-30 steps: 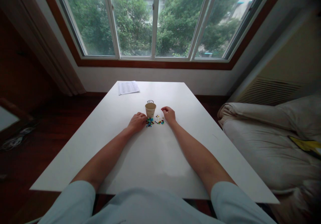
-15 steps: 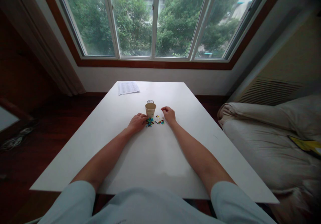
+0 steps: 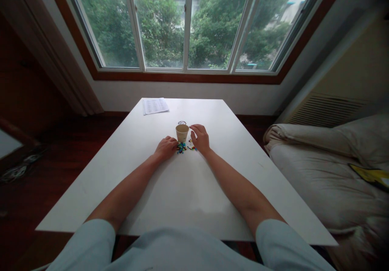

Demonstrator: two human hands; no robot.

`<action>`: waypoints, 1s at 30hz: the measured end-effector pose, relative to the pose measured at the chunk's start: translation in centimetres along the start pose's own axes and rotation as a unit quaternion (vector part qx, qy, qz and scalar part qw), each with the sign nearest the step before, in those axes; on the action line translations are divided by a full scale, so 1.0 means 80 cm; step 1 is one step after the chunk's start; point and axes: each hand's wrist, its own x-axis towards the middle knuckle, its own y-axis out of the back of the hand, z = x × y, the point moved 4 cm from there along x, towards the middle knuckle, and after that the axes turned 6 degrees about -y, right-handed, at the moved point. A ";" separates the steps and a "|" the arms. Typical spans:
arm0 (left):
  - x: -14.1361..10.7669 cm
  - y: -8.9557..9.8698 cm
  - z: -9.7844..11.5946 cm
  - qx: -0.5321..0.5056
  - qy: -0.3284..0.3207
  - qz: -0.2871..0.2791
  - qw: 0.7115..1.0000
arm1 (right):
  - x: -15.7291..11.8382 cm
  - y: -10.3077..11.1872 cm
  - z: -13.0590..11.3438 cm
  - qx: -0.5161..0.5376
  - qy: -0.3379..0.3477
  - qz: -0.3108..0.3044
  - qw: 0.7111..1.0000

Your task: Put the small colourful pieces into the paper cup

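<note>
A tan paper cup [image 3: 182, 134] stands upright on the white table. In front of it lies a pile of small colourful pieces [image 3: 181, 148], mostly blue and green. A smaller scatter of pieces [image 3: 191, 147] is to its right, partly hidden by my right hand [image 3: 200, 137]. That hand is beside the cup's right side, its thumb and fingers apart with nothing visible between them. My left hand [image 3: 166, 147] rests on the table at the pile's left edge, fingertips touching or very near the pieces; what they hold, if anything, is too small to tell.
Printed sheets of paper [image 3: 155, 105] lie at the table's back left. A small clear or wire-like item [image 3: 182, 122] sits just behind the cup. Right of the table is a cushioned seat [image 3: 306, 173], and a window spans the far wall.
My right hand has moved left towards the cup, its fingers have spread, and it now covers part of the right-hand scatter. My left hand has barely moved.
</note>
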 end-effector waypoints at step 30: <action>0.001 -0.013 0.001 0.017 -0.022 0.003 1.000 | -0.005 -0.006 0.005 -0.035 0.041 -0.013 0.998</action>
